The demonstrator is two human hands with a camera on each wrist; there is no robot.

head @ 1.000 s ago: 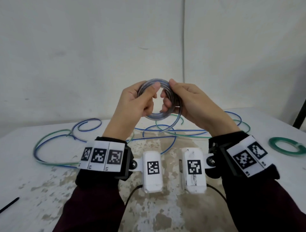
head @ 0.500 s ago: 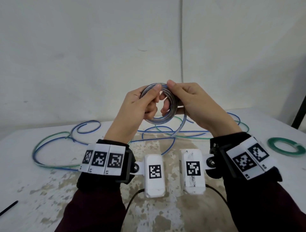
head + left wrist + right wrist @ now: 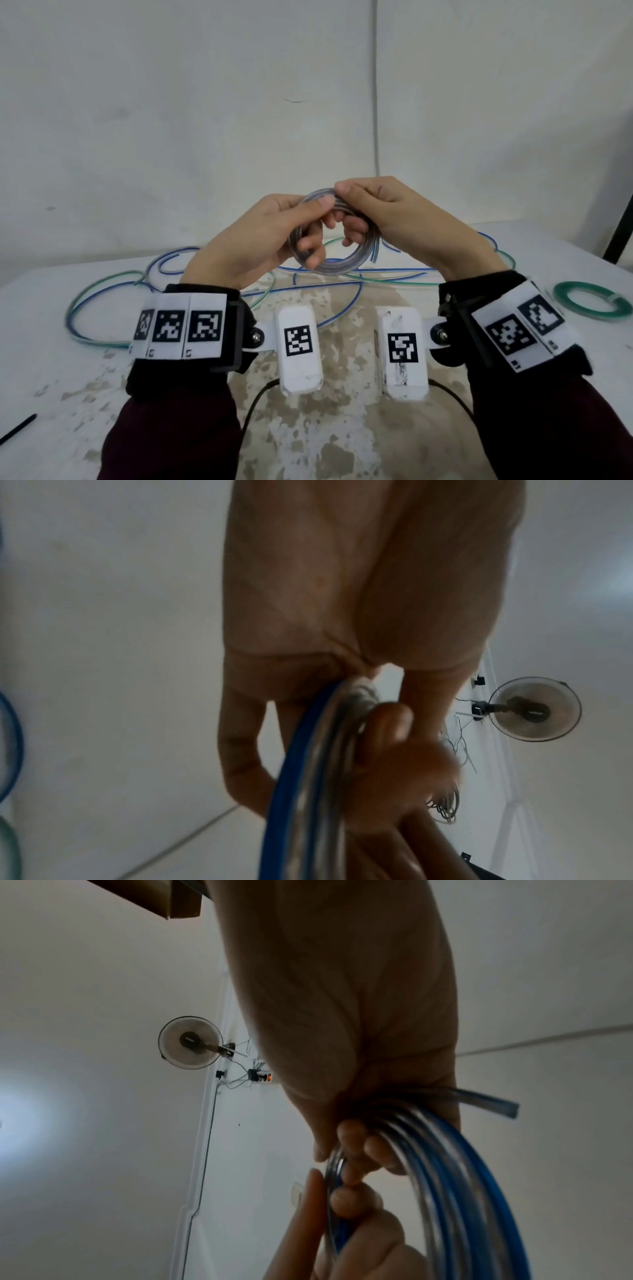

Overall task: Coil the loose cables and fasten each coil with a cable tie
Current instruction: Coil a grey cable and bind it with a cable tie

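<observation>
A small coil of clear cable with a blue core (image 3: 337,265) hangs in the air above the table, held by both hands. My left hand (image 3: 274,240) grips its left side, thumb on the top rim and fingers through the ring. My right hand (image 3: 387,219) pinches the top right of the coil, fingers curled inside. In the right wrist view the coil (image 3: 445,1177) shows several turns and a short free end (image 3: 493,1100) sticking out. In the left wrist view the coil (image 3: 308,764) runs edge-on between my fingers. A black cable tie (image 3: 17,426) lies at the table's left front edge.
Loose blue and green cables (image 3: 113,294) sprawl in loops over the far half of the white, worn table (image 3: 68,377). A finished green coil (image 3: 592,301) lies at the right. A white wall stands close behind the table.
The coil and both hands have dropped slightly. My right thumb slid left along the top rim to meet the left thumb. The loose tail that trailed to the table now looks gathered in.
</observation>
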